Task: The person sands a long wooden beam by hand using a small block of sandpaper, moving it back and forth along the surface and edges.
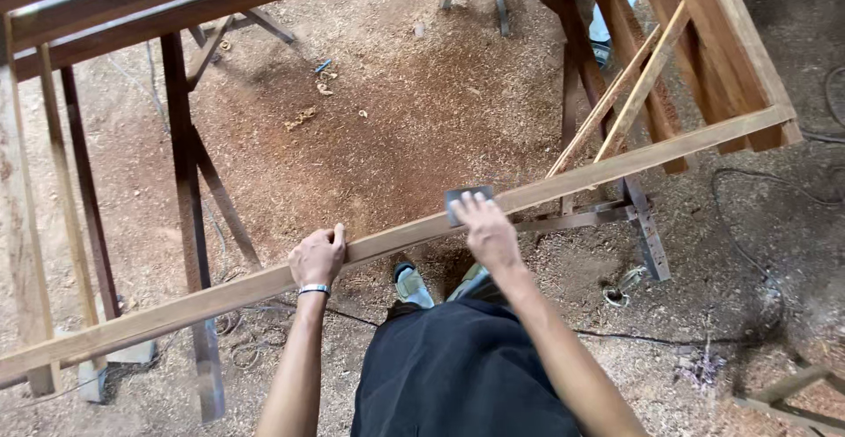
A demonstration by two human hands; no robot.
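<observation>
1. Wooden rail runs slantwise across the view, low at the left and rising to the right, where it meets a frame of reddish boards.
2. Left hand closes over the rail's near edge, thumb on the upper face and fingers curled round below; its grip is tight on the wood. A silver bracelet sits on that wrist.
3. Right hand lies flat, palm down, further up the rail, fingers spread and pressing a dark grey sanding pad onto the rail's top face. Its grip is narrow: the pad is held under the fingertips against the wood, and only the pad's far part shows beyond them.
4. The two hands are well apart along the rail, the left lower and the right higher.
5. Under the rail stand dark trestle legs at the left and a metal stand at the right, just beyond the right hand.
6. Two thin slats lean from the rail up towards the frame.
7. Sawdust covers the floor below in reddish brown.
8. A black cable trails over the sawdust at the right.
9. The person's dark trousers and one shoe show beneath the rail, between the arms.
10. Another person's foot shows at the top, behind the frame.
</observation>
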